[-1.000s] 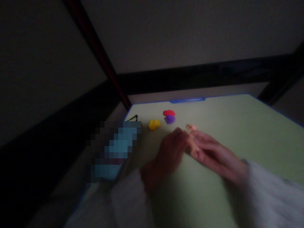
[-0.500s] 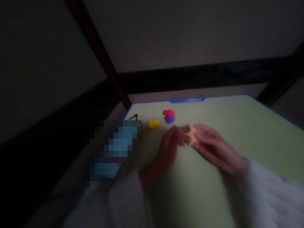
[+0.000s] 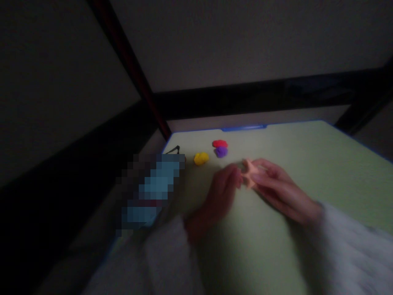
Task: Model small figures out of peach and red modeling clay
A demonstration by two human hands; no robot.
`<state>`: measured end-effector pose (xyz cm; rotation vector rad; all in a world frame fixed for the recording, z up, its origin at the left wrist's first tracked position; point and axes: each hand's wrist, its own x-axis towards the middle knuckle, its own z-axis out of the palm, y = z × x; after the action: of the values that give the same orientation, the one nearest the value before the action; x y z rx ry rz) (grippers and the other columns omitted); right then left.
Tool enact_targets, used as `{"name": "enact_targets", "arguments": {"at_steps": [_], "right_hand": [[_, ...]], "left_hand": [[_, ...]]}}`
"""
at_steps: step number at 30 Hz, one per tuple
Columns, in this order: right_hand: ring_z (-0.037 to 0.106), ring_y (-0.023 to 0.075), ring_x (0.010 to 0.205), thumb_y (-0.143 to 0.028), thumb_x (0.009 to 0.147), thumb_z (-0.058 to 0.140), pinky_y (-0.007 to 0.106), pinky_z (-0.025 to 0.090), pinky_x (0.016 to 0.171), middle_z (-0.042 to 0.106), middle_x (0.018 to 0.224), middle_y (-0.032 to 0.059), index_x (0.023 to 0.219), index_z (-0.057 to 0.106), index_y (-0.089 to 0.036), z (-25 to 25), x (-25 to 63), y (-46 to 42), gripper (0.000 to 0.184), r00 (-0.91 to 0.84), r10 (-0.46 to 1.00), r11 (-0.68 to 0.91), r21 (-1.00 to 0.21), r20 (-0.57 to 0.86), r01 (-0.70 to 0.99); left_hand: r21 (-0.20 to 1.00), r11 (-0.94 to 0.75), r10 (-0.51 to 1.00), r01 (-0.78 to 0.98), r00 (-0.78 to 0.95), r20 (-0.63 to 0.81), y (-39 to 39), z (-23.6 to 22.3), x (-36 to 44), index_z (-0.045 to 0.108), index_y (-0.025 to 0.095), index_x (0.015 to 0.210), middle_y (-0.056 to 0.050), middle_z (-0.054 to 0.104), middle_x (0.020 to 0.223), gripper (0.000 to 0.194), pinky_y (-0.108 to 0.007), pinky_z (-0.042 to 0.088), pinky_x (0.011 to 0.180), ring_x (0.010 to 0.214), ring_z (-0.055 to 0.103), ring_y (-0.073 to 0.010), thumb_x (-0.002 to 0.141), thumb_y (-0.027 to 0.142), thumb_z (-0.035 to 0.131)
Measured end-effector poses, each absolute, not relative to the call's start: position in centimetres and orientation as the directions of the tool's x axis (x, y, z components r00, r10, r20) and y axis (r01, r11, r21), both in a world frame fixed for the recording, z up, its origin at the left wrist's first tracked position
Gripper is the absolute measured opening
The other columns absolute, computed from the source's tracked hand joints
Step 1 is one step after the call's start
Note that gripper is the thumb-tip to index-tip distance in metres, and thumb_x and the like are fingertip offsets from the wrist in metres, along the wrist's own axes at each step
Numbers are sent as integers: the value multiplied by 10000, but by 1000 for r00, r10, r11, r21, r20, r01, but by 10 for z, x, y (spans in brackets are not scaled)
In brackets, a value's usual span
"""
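Observation:
A small pale orange clay shape (image 3: pixel 248 173) with pointed arms sits between my two hands just above a light green table (image 3: pixel 307 164). My right hand (image 3: pixel 276 188) pinches it from the right, fingers closed round it. My left hand (image 3: pixel 219 194) meets it from the left, fingertips curled and touching its edge. Both wrists wear fuzzy white sleeves. The picture is dim and soft.
A yellow clay lump (image 3: pixel 201 158), a red lump (image 3: pixel 220 144) and a purple lump (image 3: pixel 221 151) lie at the table's far left. A blurred blue object (image 3: pixel 153 190) rests at the left edge. A dark rail and red post stand behind.
The orange clay shape went from lying on the table beyond my fingers to being held between both hands. My hands shifted slightly forward.

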<state>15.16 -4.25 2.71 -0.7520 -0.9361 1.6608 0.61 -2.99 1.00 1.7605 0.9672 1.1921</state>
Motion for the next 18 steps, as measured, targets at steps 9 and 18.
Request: {"name": "enact_targets", "arguments": {"at_steps": [9, 18], "right_hand": [[587, 74, 677, -149, 633, 755, 184, 437, 645, 646, 725, -47, 764, 608, -201, 29, 147, -45, 204, -218, 974, -159, -862, -59, -480], [585, 82, 629, -162, 625, 761, 208, 437, 619, 662, 695, -46, 748, 605, -212, 29, 144, -46, 205, -176, 984, -115, -857, -28, -502]], "left_hand": [[799, -484, 875, 357, 226, 428, -34, 11, 8, 322, 199, 616, 32, 346, 568, 283, -267, 268, 539, 547, 348, -107, 891, 262, 311], [744, -516, 855, 425, 193, 482, -36, 11, 12, 306, 208, 650, 37, 335, 569, 244, -270, 262, 525, 523, 341, -107, 891, 242, 308]]}}
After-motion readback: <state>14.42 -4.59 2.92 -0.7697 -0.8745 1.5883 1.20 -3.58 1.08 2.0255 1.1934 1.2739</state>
